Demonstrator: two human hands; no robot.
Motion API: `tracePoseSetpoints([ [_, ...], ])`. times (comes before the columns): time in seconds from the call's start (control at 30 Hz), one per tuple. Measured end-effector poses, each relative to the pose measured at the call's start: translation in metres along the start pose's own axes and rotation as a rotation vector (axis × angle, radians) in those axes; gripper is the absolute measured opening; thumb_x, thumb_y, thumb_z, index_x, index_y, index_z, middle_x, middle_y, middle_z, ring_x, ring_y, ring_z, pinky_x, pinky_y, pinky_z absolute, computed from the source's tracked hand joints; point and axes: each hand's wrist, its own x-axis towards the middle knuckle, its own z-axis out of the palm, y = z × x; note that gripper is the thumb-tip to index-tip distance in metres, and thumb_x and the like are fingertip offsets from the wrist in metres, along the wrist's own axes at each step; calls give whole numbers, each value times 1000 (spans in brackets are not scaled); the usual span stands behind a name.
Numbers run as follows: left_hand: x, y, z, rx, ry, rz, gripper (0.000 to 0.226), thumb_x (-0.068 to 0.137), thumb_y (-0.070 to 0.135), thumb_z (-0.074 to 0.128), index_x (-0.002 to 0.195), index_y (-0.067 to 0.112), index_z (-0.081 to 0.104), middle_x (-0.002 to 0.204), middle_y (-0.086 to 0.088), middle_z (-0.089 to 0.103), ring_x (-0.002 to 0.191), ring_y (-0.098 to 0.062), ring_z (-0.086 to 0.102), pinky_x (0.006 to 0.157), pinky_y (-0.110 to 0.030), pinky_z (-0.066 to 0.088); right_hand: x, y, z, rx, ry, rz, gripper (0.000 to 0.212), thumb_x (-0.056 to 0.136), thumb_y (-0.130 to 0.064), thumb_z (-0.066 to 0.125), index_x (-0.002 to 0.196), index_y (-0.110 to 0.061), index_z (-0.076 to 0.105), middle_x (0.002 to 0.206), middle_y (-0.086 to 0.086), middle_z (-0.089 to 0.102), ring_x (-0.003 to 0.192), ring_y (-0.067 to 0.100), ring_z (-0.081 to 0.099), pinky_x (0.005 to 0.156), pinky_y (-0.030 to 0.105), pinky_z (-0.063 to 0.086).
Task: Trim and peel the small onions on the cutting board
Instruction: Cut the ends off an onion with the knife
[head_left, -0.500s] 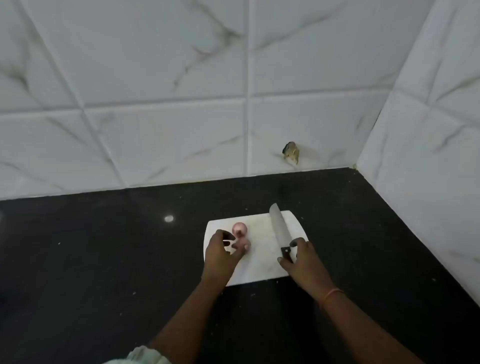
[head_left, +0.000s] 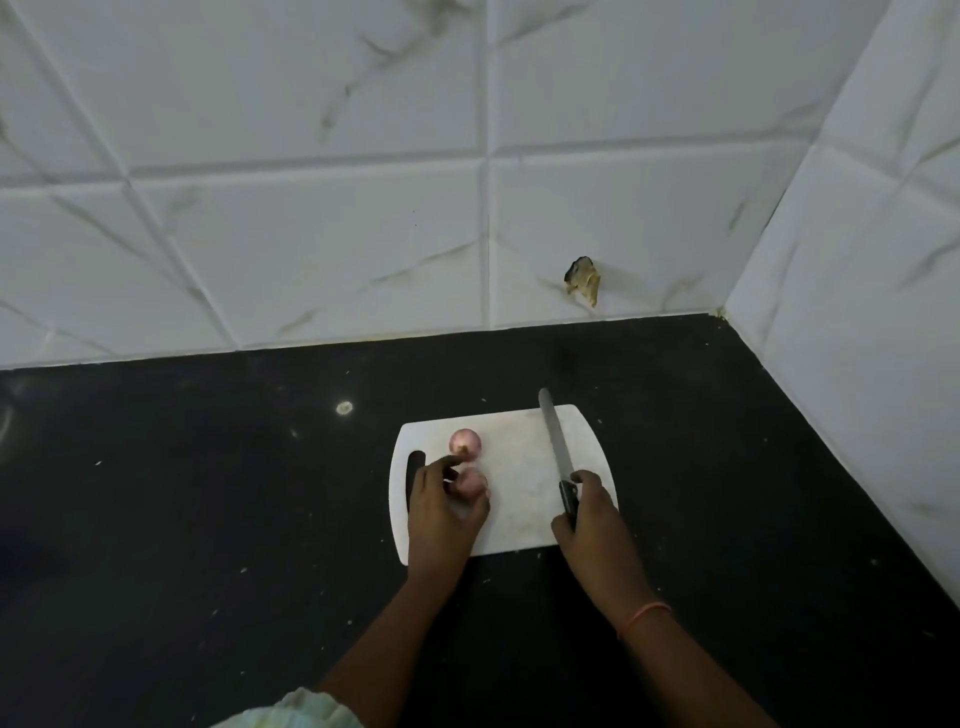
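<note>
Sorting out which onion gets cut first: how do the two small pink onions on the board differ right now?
The far small pink onion lies free on the white plastic cutting board; the near small pink onion is pinched by the left hand. The far one shows fully; the near one is partly hidden by fingers. Both look unpeeled.

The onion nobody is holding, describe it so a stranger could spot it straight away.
Find the white cutting board on the black counter. Two small pink onions lie near its left end; the left hand grips the nearer onion. The free onion lies just beyond, closer to the wall.
</note>
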Motion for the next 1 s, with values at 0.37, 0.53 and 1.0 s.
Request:
tracePoseSetpoints([
  [0.37, 5, 28, 41, -46, -212, 185, 43, 83, 28, 77, 122, 32, 59, 115, 18, 62, 101, -1, 60, 88, -20, 52, -1, 22, -11, 363, 58, 178, 22, 96, -27, 58, 113, -19, 47, 89, -1, 60, 77, 12, 60, 61, 24, 46],
  [0.53, 11, 17, 52, -83, -204, 132, 42, 81, 25, 79, 119, 31, 61, 113, 17, 65, 102, 1, 62, 91, -22, 54, -8, 24, -13, 346, 72, 107, 11, 98, -29, 55, 102, -19, 58, 82, 0, 63, 70, 9, 60, 57, 18, 45],
  [1.0, 13, 16, 51, -40, -236, 130, 41, 85, 25, 75, 124, 24, 64, 108, 21, 64, 101, -1, 61, 92, -15, 47, -5, 17, -3, 145, -37, 101, 17, 100, -34, 48, 105, -18, 49, 85, 1, 63, 69, 12, 63, 54, 25, 50],
])
